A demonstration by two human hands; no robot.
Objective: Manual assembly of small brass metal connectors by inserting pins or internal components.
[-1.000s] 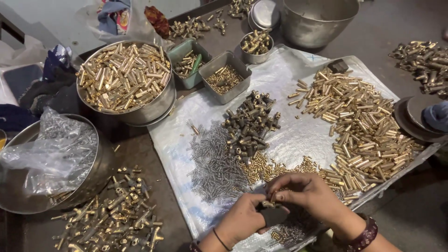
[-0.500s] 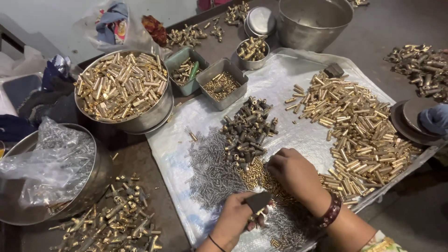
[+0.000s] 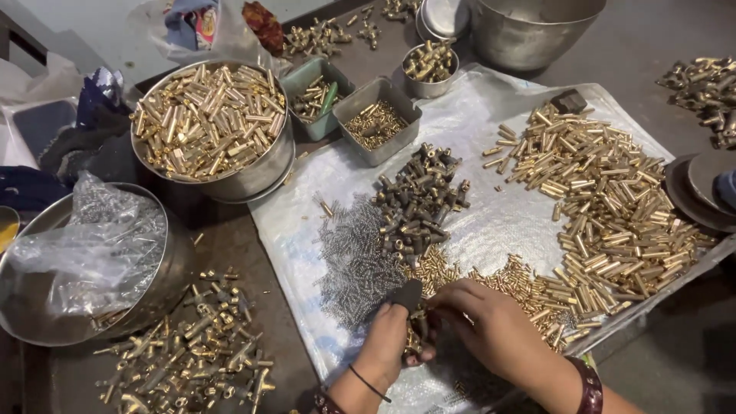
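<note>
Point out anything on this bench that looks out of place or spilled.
A green stick-like piece lies among brass parts in the green tray. A few brass bits lie scattered off the heaps. Otherwise sorted.

Two bare hands and forearms, no sleeves. The left hand (image 3: 395,337) has a thin black band around its wrist, with a dark beaded bracelet further down the forearm. The right hand (image 3: 491,330) has a wide maroon bangle on its wrist.

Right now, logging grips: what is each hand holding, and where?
Left hand pinches a small dark flat piece by its lower end; right hand: cannot tell.
</note>
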